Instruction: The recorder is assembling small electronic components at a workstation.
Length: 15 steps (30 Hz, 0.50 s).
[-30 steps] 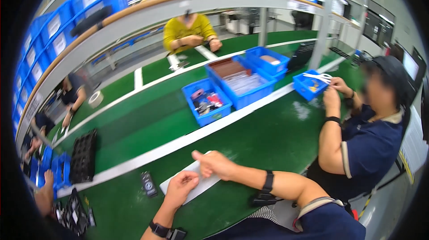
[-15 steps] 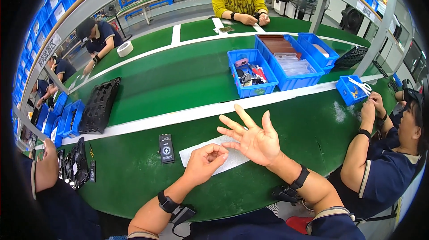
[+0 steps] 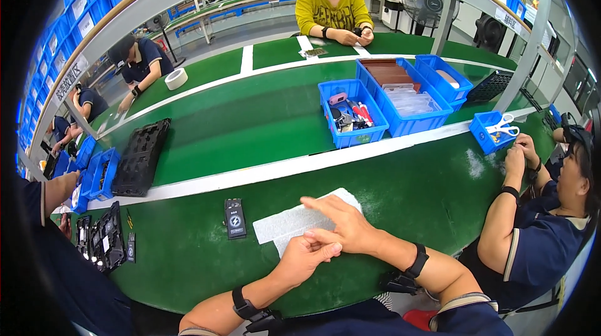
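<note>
My left hand (image 3: 304, 262) is closed, its thumb and fingers pressed together against the underside of my right hand. Whatever they grip is hidden between the two hands. My right hand (image 3: 345, 226) is turned with its back up, fingers stretched out to the left and holding no object I can see. Both hands are over the near edge of a white foam sheet (image 3: 285, 223) lying on the green table. Left of the sheet lies a flat black phone battery (image 3: 235, 219) with a round pale emblem.
Dark phone parts (image 3: 107, 239) and a smaller black battery (image 3: 131, 248) lie at left. Beyond the white strip stand a black tray (image 3: 143, 157) and a blue bin of tools (image 3: 354, 113). White scissors (image 3: 503, 127) rest in a small blue bin. Co-workers sit on both sides and opposite.
My right hand has turned from palm up with spread fingers to back up, coming down and left over my left hand. My left hand has shifted slightly down and right.
</note>
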Each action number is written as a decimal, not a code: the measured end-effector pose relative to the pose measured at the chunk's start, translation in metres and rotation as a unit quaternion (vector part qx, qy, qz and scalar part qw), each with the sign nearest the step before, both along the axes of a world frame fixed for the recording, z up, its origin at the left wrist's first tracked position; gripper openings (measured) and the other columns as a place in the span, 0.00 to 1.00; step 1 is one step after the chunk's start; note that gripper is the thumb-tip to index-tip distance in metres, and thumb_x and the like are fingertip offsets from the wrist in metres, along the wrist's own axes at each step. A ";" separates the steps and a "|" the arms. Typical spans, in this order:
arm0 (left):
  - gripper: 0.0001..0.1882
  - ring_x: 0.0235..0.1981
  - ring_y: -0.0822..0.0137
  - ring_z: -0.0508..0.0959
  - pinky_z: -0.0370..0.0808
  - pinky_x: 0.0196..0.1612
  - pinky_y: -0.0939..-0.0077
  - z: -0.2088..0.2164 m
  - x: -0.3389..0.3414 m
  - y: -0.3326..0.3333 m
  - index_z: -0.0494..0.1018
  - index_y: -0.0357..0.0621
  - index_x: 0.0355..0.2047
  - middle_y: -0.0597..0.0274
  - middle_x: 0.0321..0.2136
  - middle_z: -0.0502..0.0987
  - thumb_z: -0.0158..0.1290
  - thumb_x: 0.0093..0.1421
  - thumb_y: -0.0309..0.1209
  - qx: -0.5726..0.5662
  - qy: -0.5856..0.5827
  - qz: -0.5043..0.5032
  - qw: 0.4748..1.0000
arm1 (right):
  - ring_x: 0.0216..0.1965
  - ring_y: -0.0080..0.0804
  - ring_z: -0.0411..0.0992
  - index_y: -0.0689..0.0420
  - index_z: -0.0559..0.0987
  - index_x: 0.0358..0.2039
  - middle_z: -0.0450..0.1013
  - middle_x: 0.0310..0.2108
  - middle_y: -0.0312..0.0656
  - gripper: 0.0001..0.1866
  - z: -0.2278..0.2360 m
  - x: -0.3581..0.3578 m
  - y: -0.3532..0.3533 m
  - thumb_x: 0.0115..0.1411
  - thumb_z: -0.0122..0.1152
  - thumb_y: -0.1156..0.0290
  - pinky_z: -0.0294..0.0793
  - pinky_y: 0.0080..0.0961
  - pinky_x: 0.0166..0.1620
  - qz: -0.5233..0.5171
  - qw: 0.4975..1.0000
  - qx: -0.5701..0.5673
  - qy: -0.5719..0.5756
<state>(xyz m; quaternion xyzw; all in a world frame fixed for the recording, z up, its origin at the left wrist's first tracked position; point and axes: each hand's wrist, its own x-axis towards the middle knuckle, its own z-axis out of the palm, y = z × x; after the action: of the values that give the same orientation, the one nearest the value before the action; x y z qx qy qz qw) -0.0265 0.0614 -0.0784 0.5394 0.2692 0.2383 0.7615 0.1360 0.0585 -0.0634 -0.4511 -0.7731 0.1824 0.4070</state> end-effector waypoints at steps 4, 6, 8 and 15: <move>0.11 0.32 0.72 0.75 0.71 0.34 0.81 0.006 -0.004 0.006 0.73 0.36 0.37 0.59 0.30 0.75 0.50 0.59 0.32 0.008 0.029 -0.009 1.000 | 0.40 0.42 0.69 0.57 0.67 0.52 0.72 0.40 0.45 0.31 0.000 -0.001 -0.001 0.45 0.63 0.66 0.69 0.33 0.43 0.029 0.996 -0.085 0.020; 0.12 0.33 0.71 0.75 0.73 0.37 0.80 0.009 -0.003 0.010 0.72 0.34 0.37 0.58 0.30 0.76 0.49 0.60 0.32 -0.136 -0.011 -0.025 0.990 | 0.39 0.41 0.69 0.56 0.67 0.53 0.71 0.40 0.44 0.33 0.002 -0.001 -0.001 0.43 0.63 0.66 0.68 0.34 0.42 0.052 0.997 -0.057 -0.024; 0.15 0.33 0.72 0.75 0.73 0.38 0.81 0.008 -0.002 0.011 0.73 0.34 0.37 0.59 0.30 0.76 0.50 0.59 0.35 -0.081 0.030 -0.080 0.993 | 0.38 0.41 0.68 0.56 0.67 0.53 0.71 0.40 0.43 0.35 0.004 0.000 -0.002 0.41 0.64 0.67 0.67 0.34 0.41 0.072 0.995 -0.029 -0.069; 0.12 0.30 0.73 0.75 0.73 0.34 0.80 0.001 -0.010 0.017 0.74 0.35 0.33 0.60 0.27 0.76 0.52 0.58 0.33 0.055 0.101 -0.143 0.983 | 0.39 0.40 0.67 0.53 0.65 0.55 0.70 0.37 0.42 0.40 -0.001 -0.001 -0.007 0.37 0.64 0.64 0.62 0.33 0.41 0.141 0.984 -0.007 -0.107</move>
<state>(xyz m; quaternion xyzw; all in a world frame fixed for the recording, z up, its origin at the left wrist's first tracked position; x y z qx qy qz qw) -0.0363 0.0789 -0.0771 0.6347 0.2517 0.0857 0.7256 0.1346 0.0516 -0.0645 -0.3573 -0.8666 0.1942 0.2892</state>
